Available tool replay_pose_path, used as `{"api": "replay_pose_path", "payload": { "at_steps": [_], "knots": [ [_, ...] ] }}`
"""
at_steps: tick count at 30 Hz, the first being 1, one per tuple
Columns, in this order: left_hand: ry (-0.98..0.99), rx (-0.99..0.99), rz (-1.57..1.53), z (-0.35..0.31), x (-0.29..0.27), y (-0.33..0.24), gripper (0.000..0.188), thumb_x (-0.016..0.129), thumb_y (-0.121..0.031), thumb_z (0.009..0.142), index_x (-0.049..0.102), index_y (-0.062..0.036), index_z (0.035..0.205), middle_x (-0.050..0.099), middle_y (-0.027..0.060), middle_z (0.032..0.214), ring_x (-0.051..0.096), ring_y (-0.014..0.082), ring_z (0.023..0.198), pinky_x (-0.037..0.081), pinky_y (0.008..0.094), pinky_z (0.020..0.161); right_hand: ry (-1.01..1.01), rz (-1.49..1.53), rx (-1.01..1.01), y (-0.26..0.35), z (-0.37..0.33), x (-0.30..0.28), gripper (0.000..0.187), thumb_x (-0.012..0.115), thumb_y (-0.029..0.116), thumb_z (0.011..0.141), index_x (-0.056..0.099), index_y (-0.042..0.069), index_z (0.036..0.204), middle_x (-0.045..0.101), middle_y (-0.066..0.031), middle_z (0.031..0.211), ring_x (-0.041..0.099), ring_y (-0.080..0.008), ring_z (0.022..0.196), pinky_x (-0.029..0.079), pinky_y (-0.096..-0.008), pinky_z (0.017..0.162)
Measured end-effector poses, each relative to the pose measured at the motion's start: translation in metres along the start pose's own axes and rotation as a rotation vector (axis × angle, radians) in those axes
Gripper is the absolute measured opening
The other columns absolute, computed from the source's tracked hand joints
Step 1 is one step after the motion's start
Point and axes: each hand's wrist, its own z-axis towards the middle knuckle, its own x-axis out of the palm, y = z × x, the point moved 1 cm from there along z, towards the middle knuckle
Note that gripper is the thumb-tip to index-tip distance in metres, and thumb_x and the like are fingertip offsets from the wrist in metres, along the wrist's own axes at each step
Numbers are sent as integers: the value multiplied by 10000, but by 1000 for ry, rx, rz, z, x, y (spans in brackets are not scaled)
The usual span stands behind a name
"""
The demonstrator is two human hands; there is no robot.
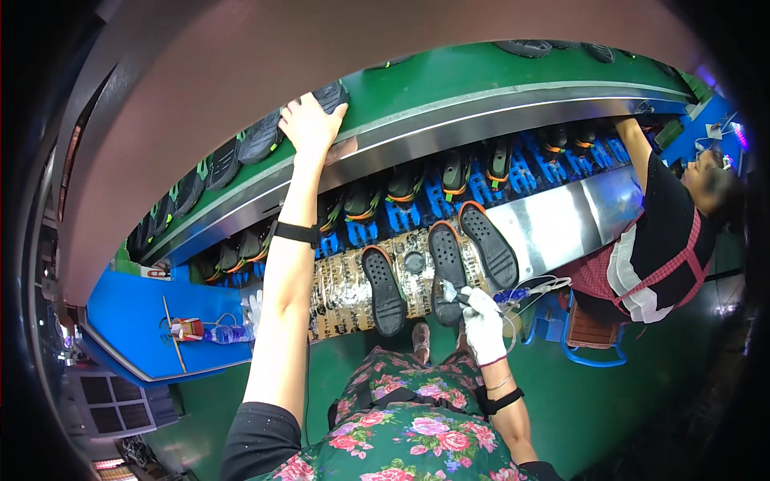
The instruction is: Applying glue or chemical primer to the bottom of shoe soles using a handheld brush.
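My bare left hand [311, 127] reaches up to the green conveyor belt, thumb and fingers on either side of a dark shoe sole [330, 96]. In my white-gloved right hand [484, 322] is a small brush-like tool [452, 293] with a pale tip. That tip touches or hovers just over a black perforated sole [445, 260] with an orange edge, lying on the taped bench [341, 293]. To its left lies a matching black sole [384, 289]; another sole [489, 247] is at its right. A round dark lid or disc [414, 262] sits between the first two.
Below the belt [417, 88], several dark shoes with orange rims [455, 176] stand on blue holders [401, 216]. A metal plate [561, 220] extends right toward a co-worker [642, 240]. Thin clear tubes [549, 284] run beside my right hand. A bottle [228, 333] lies on the blue table [132, 321].
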Motion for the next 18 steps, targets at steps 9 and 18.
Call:
{"api": "replay_pose_path", "payload": {
  "at_steps": [9, 18],
  "knots": [
    [227, 294, -59, 52, 43, -80, 565, 732, -218, 846, 567, -69, 1365, 496, 148, 1527, 437, 452, 1401, 417, 589, 1120, -17, 81, 12, -1, 5, 5, 243, 643, -37, 900, 694, -63, 1136, 750, -177, 1110, 722, -209, 897, 579, -233, 718],
    [345, 274, -659, 14, 39, -129, 300, 791, -127, 813, 609, -95, 1049, 725, 204, 1097, 680, 402, 1102, 511, 454, 943, -15, 193, 44, 15, 5, 6, 200, 634, -78, 893, 741, -32, 1056, 752, -197, 1113, 700, -177, 824, 580, -250, 729]
  ]
}}
